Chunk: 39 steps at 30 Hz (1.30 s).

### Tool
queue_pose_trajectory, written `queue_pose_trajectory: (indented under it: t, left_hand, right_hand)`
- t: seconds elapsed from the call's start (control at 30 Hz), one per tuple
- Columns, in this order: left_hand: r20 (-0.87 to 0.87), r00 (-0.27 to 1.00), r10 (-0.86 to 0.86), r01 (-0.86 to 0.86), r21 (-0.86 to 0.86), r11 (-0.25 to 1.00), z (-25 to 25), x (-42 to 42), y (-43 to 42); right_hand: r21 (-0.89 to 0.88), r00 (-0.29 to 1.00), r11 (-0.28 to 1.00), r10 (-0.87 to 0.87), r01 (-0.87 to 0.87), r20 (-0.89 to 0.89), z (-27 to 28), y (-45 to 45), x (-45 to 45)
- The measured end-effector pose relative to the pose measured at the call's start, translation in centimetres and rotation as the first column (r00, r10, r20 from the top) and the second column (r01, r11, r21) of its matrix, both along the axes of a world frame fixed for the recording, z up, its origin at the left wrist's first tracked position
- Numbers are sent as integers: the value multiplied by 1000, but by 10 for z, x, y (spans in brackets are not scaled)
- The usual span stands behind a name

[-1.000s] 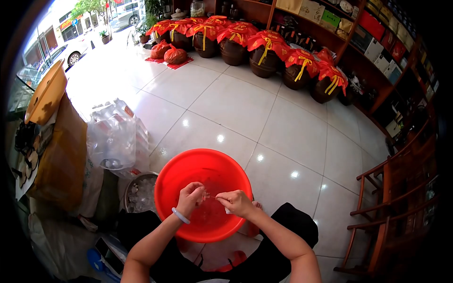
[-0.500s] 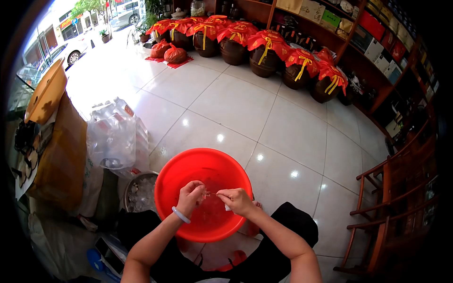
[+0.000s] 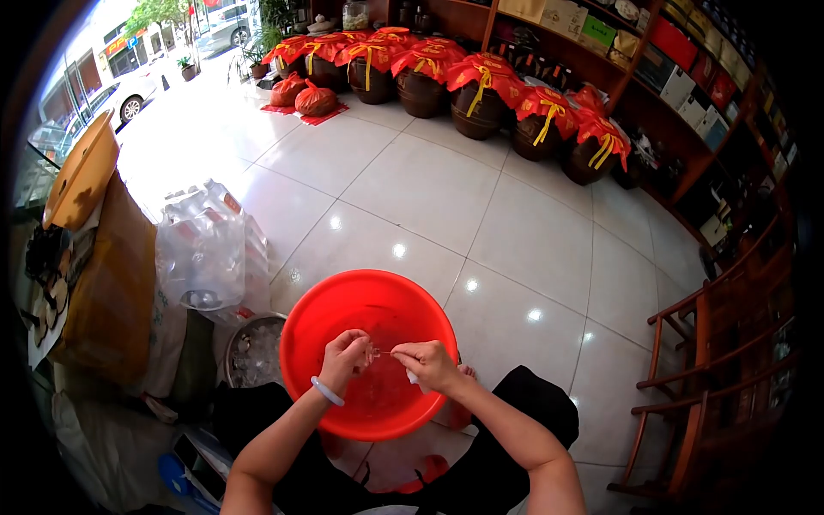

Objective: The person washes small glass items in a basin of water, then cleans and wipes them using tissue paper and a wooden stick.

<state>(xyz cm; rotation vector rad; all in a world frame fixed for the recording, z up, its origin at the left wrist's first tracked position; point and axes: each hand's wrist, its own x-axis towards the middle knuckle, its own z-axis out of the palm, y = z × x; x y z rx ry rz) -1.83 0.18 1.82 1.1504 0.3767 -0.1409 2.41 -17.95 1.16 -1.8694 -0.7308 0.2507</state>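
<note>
Over the red plastic basin (image 3: 300, 300), my left hand (image 3: 347, 354) pinches a small clear, glass-like piece (image 3: 372, 353) whose kind is too small to make out. My right hand (image 3: 427, 364) is closed on a thin stick-like tool (image 3: 386, 353), its tip at the clear piece. A bit of white material (image 3: 414, 377) shows under the right fingers. Some water seems to lie in the basin, though its depth is unclear. Just left of it stands a metal bowl (image 3: 230, 350) full of small clear pieces (image 3: 256, 354).
Clear plastic bags with bottles (image 3: 206, 249) stand beside a brown carton (image 3: 107, 283) at left, an orange basin (image 3: 84, 172) above it. Brown jars (image 3: 477, 112) with red covers line the shelves (image 3: 652, 103) at the back. Wooden chairs (image 3: 708, 378) are at right on the tiled floor (image 3: 386, 206).
Both hands stay almost in place, still holding the clear piece and the thin tool together. The whole view has shifted very slightly.
</note>
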Motion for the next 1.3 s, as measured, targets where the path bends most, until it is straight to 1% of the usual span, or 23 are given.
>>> queue_pose_trajectory:
  t: [0.1,0.17,0.2,0.27,0.4,0.47,0.5,0.57,0.6,0.67,0.7,0.77,0.8,0.87,0.9,0.97,1.0,1.07,1.1,1.17,1.2,1.27,1.3]
  left_hand:
    - [20,1000,13,-13,-4,1000,2,1,-1]
    - [-30,999,15,-14,16,1000,3,1,1]
    - [-29,999,14,-13,16,1000,1,1,2]
    - [-18,1000,0,0,21,1000,-2,1,2]
    - [-3,1000,19,-19,8,1000,3,0,-1]
    - [-31,999,23,-22,32,999,1,0,1]
    - [-29,999,22,-21,31,999,-1,1,1]
    - [-5,1000,5,-4,32,999,-3,0,2]
    - [-6,1000,3,-3,34,999,-2,1,1]
    - [-2,1000,3,-3,-5,1000,1,1,1]
    - [-3,1000,5,-5,-6,1000,1,0,2]
    - [-19,999,31,-31,4,1000,1,1,2]
    - [-17,999,30,-30,3,1000,0,1,1]
    - [-37,999,4,-4,9,1000,-4,0,2]
    - [-40,999,1,-1,12,1000,-3,0,1]
    - [-16,1000,18,-18,-2,1000,-1,1,-1]
    - [-17,1000,20,-20,-3,1000,-1,1,0]
    - [-23,998,63,-63,27,998,-1,1,0]
    - [-22,998,63,-63,26,998,-2,1,0]
    - [-7,1000,6,-6,10,1000,-4,0,2]
    - [-8,1000,3,-3,12,1000,-4,1,2]
    - [24,1000,6,-5,-12,1000,-2,1,0]
    - [22,1000,9,-8,-13,1000,-2,0,1]
  right_hand:
    - [-8,997,998,-62,63,54,2,1,1]
    - [-136,999,991,6,0,46,4,1,0]
    - [-136,999,991,6,1,47,7,0,0]
    - [-54,996,998,10,-15,-91,13,-1,-1]
    - [2,995,997,-77,77,-69,5,2,-1]
    - [-109,991,994,4,11,135,-1,3,1]
    - [-109,991,994,3,12,137,-2,1,1]
    - [-87,993,995,33,-43,-114,9,0,0]
    - [-85,993,996,32,-42,-116,7,0,0]
    - [-4,993,996,-85,85,-80,0,2,0]
    - [-6,993,997,-83,83,-81,-1,3,-1]
    - [-115,999,993,-2,6,38,0,4,0]
    - [-116,999,993,-3,8,40,1,3,0]
    - [-41,991,998,32,-37,-127,5,2,-1]
    - [-37,991,999,29,-34,-130,8,2,-2]
    - [-28,967,998,-65,59,-246,15,3,-2]
    - [-29,967,998,-63,57,-247,11,4,-2]
    - [-102,999,995,8,-3,50,3,4,1]
    - [-103,999,995,8,-3,51,1,3,1]
    - [-22,979,999,22,-27,-205,3,0,0]
    - [-20,978,1000,20,-25,-206,6,0,-1]
    - [-54,927,996,-82,67,-365,18,1,-3]
    - [-56,927,996,-80,64,-366,11,2,-2]
